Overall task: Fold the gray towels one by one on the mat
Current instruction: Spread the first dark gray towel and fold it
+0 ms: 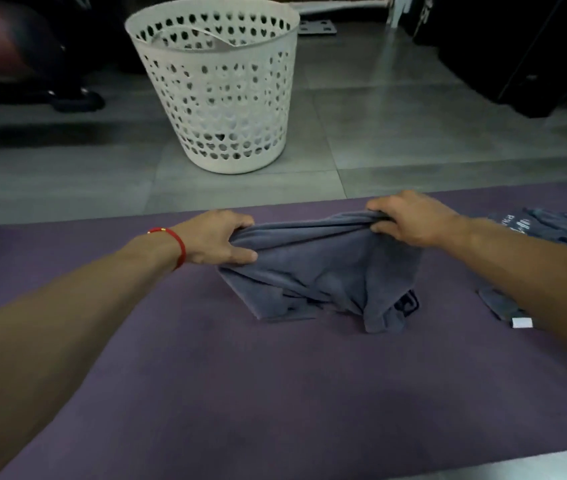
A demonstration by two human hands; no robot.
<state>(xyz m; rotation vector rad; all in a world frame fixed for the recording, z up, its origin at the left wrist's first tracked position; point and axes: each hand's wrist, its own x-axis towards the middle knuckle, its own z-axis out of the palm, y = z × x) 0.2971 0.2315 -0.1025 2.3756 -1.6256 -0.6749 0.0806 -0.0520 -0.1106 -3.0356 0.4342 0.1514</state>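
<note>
Gray towel [323, 268] bunched at mat [171, 375] ctr. L hand [218, 239] fingers grip its 9 o'clock end, R hand [413, 218] fingers grip 1 o'clock end. More gray towels [552, 226] at 3 o'clock. White basket [216, 84] on floor at 12.

Lighting: dim, indoor, muted colour. Brightest zone: grey floor [396, 109] at far right, carrying a soft pale sheen. Shadows: diffuse, a faint one under the gray towel [316, 271] on the purple mat [206, 393]; far left and far right corners sink almost to black. Sharpness: soft throughout; slight blur at the forearms and near edges. Distortion: wide-angle bowing, the mat's far edge curved, the white basket [219, 98] leaning.
</note>
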